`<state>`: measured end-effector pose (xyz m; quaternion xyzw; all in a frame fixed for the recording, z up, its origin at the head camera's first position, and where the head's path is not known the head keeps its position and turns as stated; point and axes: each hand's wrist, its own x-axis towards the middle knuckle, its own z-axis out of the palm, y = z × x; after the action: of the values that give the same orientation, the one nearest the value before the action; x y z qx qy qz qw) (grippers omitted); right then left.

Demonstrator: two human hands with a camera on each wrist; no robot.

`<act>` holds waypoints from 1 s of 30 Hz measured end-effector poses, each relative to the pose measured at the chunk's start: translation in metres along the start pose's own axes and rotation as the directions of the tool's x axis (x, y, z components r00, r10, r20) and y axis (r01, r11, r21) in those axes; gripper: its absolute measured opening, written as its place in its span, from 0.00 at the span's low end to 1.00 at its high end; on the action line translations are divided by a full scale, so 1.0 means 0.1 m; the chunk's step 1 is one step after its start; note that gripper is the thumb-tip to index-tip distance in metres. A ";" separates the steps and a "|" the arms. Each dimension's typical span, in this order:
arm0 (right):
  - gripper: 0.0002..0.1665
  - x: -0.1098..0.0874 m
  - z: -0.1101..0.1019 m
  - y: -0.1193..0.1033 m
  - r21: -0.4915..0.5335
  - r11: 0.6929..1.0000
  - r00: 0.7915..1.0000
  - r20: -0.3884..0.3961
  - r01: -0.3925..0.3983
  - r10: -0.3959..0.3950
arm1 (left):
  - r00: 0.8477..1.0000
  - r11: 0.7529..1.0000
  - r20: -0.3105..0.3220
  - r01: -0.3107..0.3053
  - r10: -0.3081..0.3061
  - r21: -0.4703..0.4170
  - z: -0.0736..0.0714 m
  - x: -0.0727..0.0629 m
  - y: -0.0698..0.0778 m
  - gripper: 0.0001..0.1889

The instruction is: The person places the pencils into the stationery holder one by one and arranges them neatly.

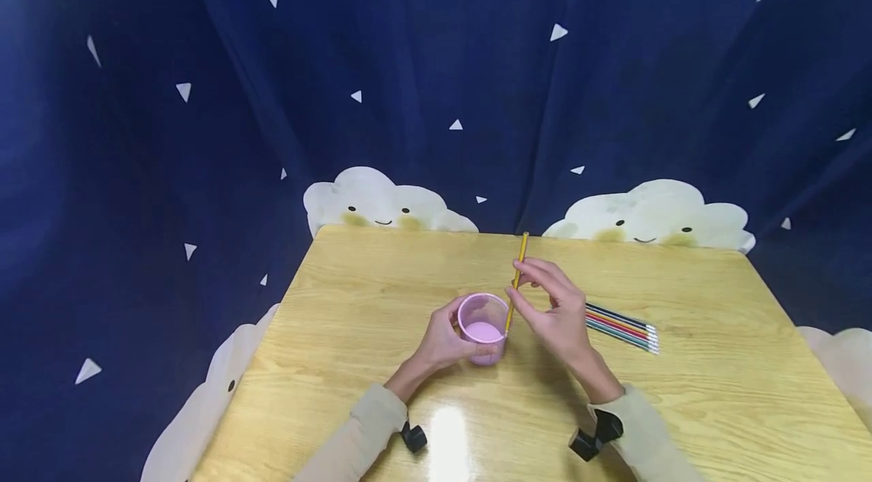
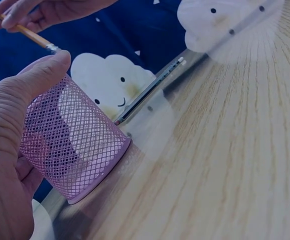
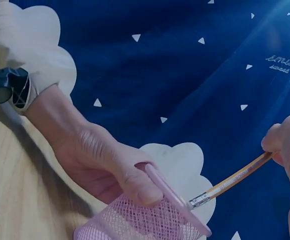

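A pink mesh pencil cup (image 1: 484, 355) is on the wooden table, its round mouth facing up. My left hand (image 1: 444, 338) grips it from the left side, thumb near the rim and fingers round the back. In my right hand (image 1: 555, 308) a yellow pencil (image 1: 521, 249) is pinched between thumb and fingers. It slants down toward the cup, with its metal band and eraser end (image 3: 200, 200) right at the rim in the right wrist view. The other end points up and away. Inside the cup only the pink bottom (image 1: 484, 331) shows.
Several dark, red and green pencils (image 1: 623, 328) lie side by side on the table (image 1: 708, 391), right of my right hand, which hides their far ends. A dark blue curtain (image 1: 436, 51) with clouds and triangles hangs behind the table's back edge.
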<state>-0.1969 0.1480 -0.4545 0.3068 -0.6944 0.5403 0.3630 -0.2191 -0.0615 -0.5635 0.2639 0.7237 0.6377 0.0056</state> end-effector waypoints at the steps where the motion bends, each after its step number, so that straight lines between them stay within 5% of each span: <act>1: 0.32 0.00 0.01 0.03 0.001 1.000 1.000 -0.001 -0.004 0.004 | 1.000 1.000 -0.003 0.000 0.000 0.004 0.00 0.01 0.01 0.45; 25: 0.19 -0.28 0.34 0.05 -0.052 0.988 0.982 0.116 -0.145 0.151 | 0.996 0.996 0.032 0.084 -0.085 0.030 -0.04 0.01 0.06 0.47; 30: 0.18 -0.41 0.36 0.29 -0.059 0.984 0.975 0.136 -0.168 0.175 | 0.993 0.993 0.054 0.107 -0.110 0.056 -0.08 0.01 0.07 0.47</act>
<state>-0.2043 0.1205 -0.5095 0.2744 -0.7545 0.5303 0.2724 -0.2200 -0.0678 -0.5558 0.2423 0.7532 0.6092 0.0536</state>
